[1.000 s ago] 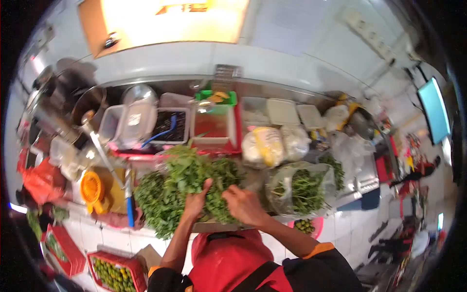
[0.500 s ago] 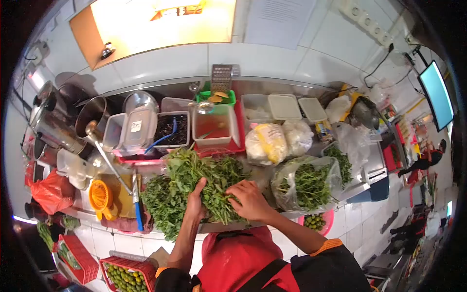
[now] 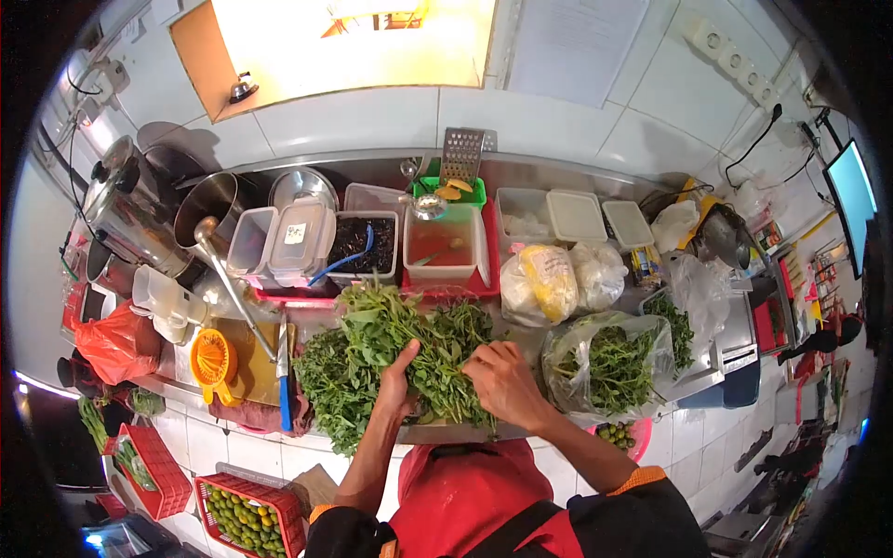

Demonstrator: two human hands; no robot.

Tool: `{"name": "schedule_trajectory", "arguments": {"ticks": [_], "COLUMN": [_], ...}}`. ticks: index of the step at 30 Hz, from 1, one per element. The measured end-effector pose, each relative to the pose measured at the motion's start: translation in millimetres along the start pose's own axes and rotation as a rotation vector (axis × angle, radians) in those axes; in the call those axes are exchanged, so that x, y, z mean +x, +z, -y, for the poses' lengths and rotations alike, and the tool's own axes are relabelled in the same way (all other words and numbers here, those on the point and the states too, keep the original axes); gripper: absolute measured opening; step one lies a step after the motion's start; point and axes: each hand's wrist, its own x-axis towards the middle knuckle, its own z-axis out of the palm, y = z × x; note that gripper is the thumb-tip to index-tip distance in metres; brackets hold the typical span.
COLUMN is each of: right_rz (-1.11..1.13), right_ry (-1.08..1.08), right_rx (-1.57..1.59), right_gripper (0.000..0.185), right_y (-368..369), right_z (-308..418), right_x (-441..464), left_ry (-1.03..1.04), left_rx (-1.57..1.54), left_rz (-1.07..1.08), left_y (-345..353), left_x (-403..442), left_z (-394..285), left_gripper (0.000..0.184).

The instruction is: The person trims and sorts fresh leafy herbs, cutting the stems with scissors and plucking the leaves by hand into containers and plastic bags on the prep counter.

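A large heap of leafy green herbs (image 3: 372, 325) lies at the front of the counter. My left hand (image 3: 394, 383) is wrapped round a bunch of it, thumb upward. At the right side of the same bunch, the bent fingers of my right hand (image 3: 505, 383) pinch the stems; the fingertips are partly hidden. Right of my right hand stands a clear plastic bag (image 3: 555, 365) with more leafy greens inside. On the left, a knife with a blue handle (image 3: 285, 402) rests beside an orange citrus juicer (image 3: 214, 361).
Behind the herbs stand plastic containers (image 3: 445, 272), a grater (image 3: 461, 156) and white-and-yellow bags (image 3: 544, 279). A ladle (image 3: 237, 293) leans from a steel pot (image 3: 206, 209). A red crate of green citrus fruit (image 3: 244, 521) sits on the floor, lower left.
My view has shifted, so the counter appears farther right and slightly lower. Both hands stay on the leafy herbs, with little change in their grip.
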Motion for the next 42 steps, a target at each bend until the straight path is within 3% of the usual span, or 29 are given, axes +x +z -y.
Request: {"name": "schedule_trajectory", "arguments": {"ticks": [2, 3, 4, 8, 11, 14, 17, 18, 20, 21, 23, 24, 26, 29, 32, 34, 36, 37, 41, 42], "right_rz": [-0.122, -0.112, -0.117, -0.100, -0.216, -0.376, -0.480, -0.482, -0.362, -0.323, -0.269, -0.304, -0.326, -0.290, -0.161, -0.076, -0.026, 0.015, 0.086, 0.091], "right_ry": [0.034, 0.042, 0.064, 0.223, 0.338, 0.299, 0.503, 0.503, 0.614, 0.607, 0.574, 0.504, 0.380, 0.199, 0.037, -0.027, -0.012, 0.012, 0.091, 0.072], "right_rx": [-0.096, -0.146, -0.174, -0.290, -0.208, -0.239, -0.150, -0.278, -0.381, -0.443, -0.490, -0.523, -0.506, -0.066, 0.315, 0.464, 0.417, 0.363, 0.106, 0.108], "right_gripper": [0.026, 0.023, 0.023, 0.022, 0.024, 0.027, 0.024, 0.023, 0.026, 0.028, 0.029, 0.031, 0.028, 0.029, 0.034, 0.033, 0.029, 0.026, 0.033, 0.033], "right_y": [-4.0, -11.0, -17.1, -37.4, -63.8, -107.8, -168.3, -181.0, -189.3, -185.8, -178.3, -174.8, -162.7, -119.8, -40.5, 16.2, 55.6, 68.1, 66.2, 70.2], "right_z": [7.2, 10.2, 12.2, 10.5, 11.1, -0.1, -9.0, -17.8, -48.4, -56.9, -57.7, -47.1, -25.4, 2.1, 11.3, 12.8, 12.1, 9.7, 6.0, 12.8], "right_x": [-0.9, -2.0, -3.3, -21.8, -32.9, -60.6, -89.9, -99.6, -121.3, -123.1, -115.0, -107.6, -95.6, -78.8, -52.3, -32.5, -21.7, -18.6, -12.4, 0.5], "left_ry": [0.004, -0.012, 0.080, 0.159, 0.126, 0.137, 0.085, 0.007, -0.084, -0.103, 0.130, 0.134, 0.044, 0.078, 0.025, 0.119, 0.118, 0.186, 0.214, 0.136], "left_rx": [0.080, -0.017, 0.021, -0.102, -0.126, -0.030, -0.011, -0.023, 0.054, 0.144, 0.557, 0.543, 0.480, 0.672, 0.702, 0.647, 0.118, 0.122, 0.306, 0.325], "left_rz": [-0.152, -0.093, -0.187, 0.000, -0.086, -0.218, -0.085, -0.062, -0.074, -0.112, -0.121, -0.154, -0.007, -0.083, -0.147, -0.094, -0.136, -0.197, -0.281, -0.245], "left_y": [5.3, -4.5, 8.1, -22.0, -6.5, -10.4, -25.6, -24.3, -8.7, 3.7, 9.1, 2.4, -15.4, -26.9, 7.6, -16.3, -38.9, -47.5, -94.9, -103.2], "left_x": [-1.1, 6.8, -1.1, 20.0, 9.0, 5.8, 9.2, 7.3, 5.1, 4.5, 21.0, 29.3, 43.1, 48.8, 11.1, 13.7, 7.0, -5.7, -48.0, -55.3], "left_z": [0.3, 4.0, -1.6, 6.0, -3.2, -9.0, -5.2, -1.1, 15.0, 27.2, 58.3, 72.2, 93.3, 108.8, 72.1, 84.2, 90.4, 84.8, 74.6, 76.2], "left_gripper": [0.048, 0.048, 0.049, 0.046, 0.045, 0.046, 0.051, 0.052, 0.055, 0.057, 0.058, 0.058, 0.057, 0.054, 0.056, 0.055, 0.053, 0.044, 0.035, 0.032]}}
